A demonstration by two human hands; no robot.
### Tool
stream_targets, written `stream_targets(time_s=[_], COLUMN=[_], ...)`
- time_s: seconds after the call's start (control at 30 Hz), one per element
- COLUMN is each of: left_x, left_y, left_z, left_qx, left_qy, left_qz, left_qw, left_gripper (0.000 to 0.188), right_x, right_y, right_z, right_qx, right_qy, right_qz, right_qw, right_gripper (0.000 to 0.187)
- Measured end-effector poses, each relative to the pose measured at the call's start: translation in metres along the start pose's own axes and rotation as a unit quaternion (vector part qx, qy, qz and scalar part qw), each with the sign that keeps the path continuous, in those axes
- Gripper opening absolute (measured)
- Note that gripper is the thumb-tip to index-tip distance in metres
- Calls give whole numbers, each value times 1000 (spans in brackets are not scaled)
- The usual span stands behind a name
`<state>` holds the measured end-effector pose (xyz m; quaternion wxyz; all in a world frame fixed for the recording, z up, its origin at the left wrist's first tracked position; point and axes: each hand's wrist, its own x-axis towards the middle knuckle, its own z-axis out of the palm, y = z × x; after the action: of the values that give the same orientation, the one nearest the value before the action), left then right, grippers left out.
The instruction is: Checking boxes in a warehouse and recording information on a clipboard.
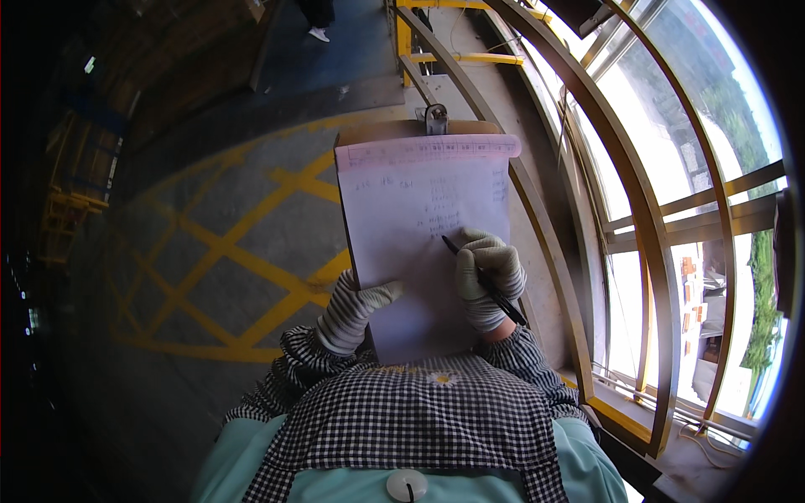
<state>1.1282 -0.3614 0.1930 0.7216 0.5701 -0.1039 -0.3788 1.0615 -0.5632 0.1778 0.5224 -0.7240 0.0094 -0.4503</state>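
In front of my chest is a clipboard (381,132) with a metal clip (436,119) at its far end. A white sheet of paper (411,310) lies on it, with a pink page (419,151) rolled back along the top. Handwriting covers the upper part of the sheet. My left hand (352,314), in a striped glove, grips the board's left edge with the thumb lying on the paper. My gloved right hand (488,277) holds a black pen (495,293), its tip at or just above the paper below the last written lines.
Metal rails (553,260) and large bright windows (637,159) run along my right side. Yellow lines (243,260) cross the grey floor on the left. A person's foot in a white shoe (319,34) shows at the far end. Stacked yellow frames (80,205) stand at the dim far left.
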Motion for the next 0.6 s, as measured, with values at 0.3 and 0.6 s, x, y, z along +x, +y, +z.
stream_targets(time_s=[0.3, 0.6], left_x=[4, 2], left_y=[-13, -8], left_z=[-7, -1], left_qx=[18, 14], left_qy=[2, 4], left_qz=[4, 22], left_qw=[1000, 1000], left_gripper=[29, 30], right_x=[1, 6], right_y=[3, -2], right_z=[2, -4], right_qx=[-16, -3], right_qy=[-8, -10], right_qz=[-17, -18], right_qw=[1000, 1000], right_gripper=[26, 26])
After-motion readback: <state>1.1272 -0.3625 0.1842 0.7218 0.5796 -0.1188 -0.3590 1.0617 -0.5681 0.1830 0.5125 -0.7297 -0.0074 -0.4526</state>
